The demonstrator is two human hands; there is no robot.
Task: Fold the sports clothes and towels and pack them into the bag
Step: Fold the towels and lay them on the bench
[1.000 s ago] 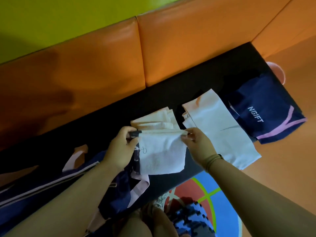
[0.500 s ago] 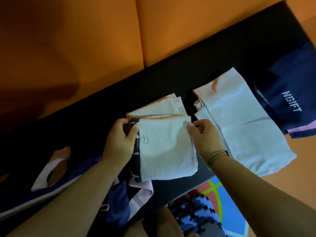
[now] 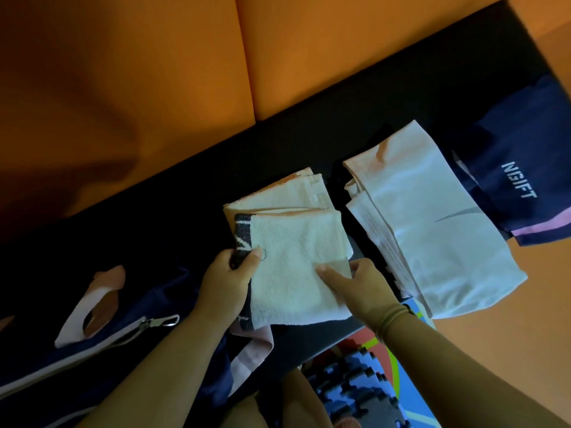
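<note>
Head view: 1 folded white terry towel with a dark band along its left edge (image 3: pixel 293 257) sits mid-length on the black bench seat (image 3: pixel 216 168), toward its front edge, overlapping the near part of a 2nd folded white towel (image 3: pixel 287 196) behind it. Left hand (image 3: pixel 227 279) pinches the dark-banded edge, thumb on top and fingers curled beneath. Right hand (image 3: pixel 355 285) grips the towel's right edge, thumb laid flat on the upper face, fingers curled round the edge. Whether the towel rests on the seat or is lifted cannot be told. Just beside it, toward the right end of the seat, lies a folded white garment with a thin dark stripe (image 3: pixel 432 230), partly over navy shorts with pink trim and white lettering (image 3: pixel 509 156). Navy bag with pink straps and a silver zip pull (image 3: pixel 46 375) occupies the left end. Orange padded backrest (image 3: pixel 340 57) runs along the rear edge.
</note>
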